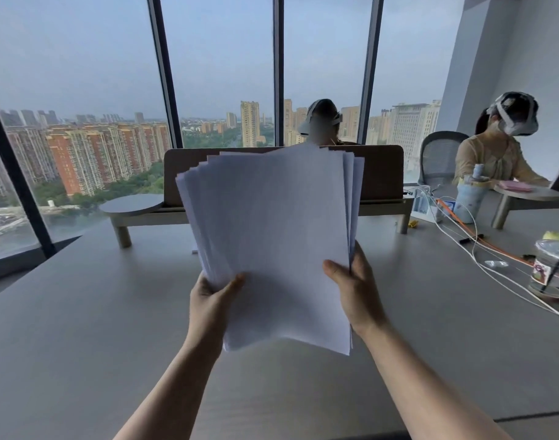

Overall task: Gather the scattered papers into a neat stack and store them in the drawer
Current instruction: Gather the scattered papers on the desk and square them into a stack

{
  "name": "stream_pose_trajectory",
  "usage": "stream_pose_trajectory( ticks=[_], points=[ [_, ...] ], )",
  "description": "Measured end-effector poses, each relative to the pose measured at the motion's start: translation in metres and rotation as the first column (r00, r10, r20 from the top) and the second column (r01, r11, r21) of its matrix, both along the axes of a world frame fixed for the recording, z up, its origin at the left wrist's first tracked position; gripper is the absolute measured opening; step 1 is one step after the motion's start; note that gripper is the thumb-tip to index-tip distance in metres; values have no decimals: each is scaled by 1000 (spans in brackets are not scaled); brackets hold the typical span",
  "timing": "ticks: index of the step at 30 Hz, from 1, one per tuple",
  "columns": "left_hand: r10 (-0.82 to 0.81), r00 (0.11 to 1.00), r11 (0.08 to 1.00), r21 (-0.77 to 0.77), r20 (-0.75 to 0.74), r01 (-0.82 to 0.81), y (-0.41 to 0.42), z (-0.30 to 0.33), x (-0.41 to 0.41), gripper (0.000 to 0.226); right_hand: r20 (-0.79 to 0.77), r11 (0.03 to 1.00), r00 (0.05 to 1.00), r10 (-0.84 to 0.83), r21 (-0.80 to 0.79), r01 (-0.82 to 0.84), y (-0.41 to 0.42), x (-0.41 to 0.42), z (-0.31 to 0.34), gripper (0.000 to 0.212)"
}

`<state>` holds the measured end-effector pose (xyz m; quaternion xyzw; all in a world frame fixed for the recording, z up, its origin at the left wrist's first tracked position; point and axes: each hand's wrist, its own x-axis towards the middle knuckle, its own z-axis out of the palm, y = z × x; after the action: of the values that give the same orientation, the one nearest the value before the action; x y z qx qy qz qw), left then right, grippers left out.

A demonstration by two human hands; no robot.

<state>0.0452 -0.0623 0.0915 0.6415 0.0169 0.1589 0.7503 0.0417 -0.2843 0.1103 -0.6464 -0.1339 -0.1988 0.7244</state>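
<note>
Both grips pinching the papers (271,236): left hand (213,300) at the lower left edge, right hand (356,290) at the right. Sheets upright above the worktop (81,328), fanned. Best loosened, tapped square on it. No drawer visible.

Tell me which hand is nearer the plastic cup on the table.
Right. The right hand grips the papers' right edge, on the plastic cup's side; the left hand grips their left edge, farther away.
</note>
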Motion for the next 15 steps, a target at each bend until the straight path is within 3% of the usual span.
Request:
stream_pose_trajectory(
  ticks=[6,12,15],
  points=[
    [-60,997,998,7,-45,60,2,-26,-18,48,-61,990,990,-125,63,128,6,-7,-41,43],
    [4,1000,1000,-22,3,-3,-9,-27,-21,18,-1,968,975,-224,119,223,22,-8,-45,30],
    [25,999,1000,-18,43,-24,-7,-20,-20,14,62,969,972,-227,114,220,25,-11,-36,27]
  ],
)
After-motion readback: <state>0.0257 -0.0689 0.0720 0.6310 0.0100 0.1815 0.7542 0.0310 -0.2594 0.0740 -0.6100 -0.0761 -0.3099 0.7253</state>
